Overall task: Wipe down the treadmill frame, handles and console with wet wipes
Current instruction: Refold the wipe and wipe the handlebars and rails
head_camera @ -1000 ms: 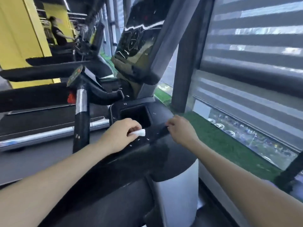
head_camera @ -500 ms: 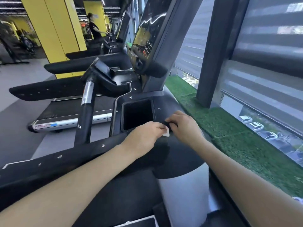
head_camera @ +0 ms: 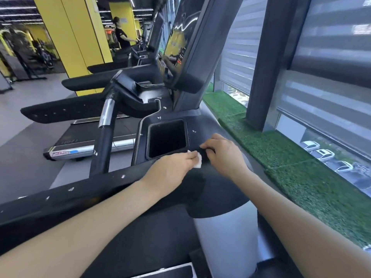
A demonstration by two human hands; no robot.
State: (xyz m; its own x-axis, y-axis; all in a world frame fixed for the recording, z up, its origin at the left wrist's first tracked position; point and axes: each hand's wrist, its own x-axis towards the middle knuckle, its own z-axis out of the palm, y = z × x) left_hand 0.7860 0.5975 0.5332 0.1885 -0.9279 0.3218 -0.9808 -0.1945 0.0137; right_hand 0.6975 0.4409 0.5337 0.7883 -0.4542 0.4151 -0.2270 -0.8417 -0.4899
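Note:
A black treadmill stands before me, its console screen (head_camera: 181, 45) tilted above a square cup holder (head_camera: 166, 138) in the dark frame (head_camera: 202, 183). My left hand (head_camera: 172, 169) holds a small folded white wet wipe (head_camera: 197, 161) against the frame just below the cup holder. My right hand (head_camera: 224, 155) sits right beside it, fingers curled on a black part of the frame at the holder's right corner. A padded black handle (head_camera: 60, 199) runs left from under my left forearm. An upright grip with a chrome band (head_camera: 106, 115) rises at the left.
More treadmills (head_camera: 88, 109) line up to the left, with a person (head_camera: 121, 37) on a far one. Yellow pillars (head_camera: 80, 37) stand behind. A green artificial-turf ledge (head_camera: 291, 167) and blinds-covered windows (head_camera: 331, 57) run along the right.
My left hand has slid the wipe to the right along the frame until it meets my right hand. The view has swung left and lifted.

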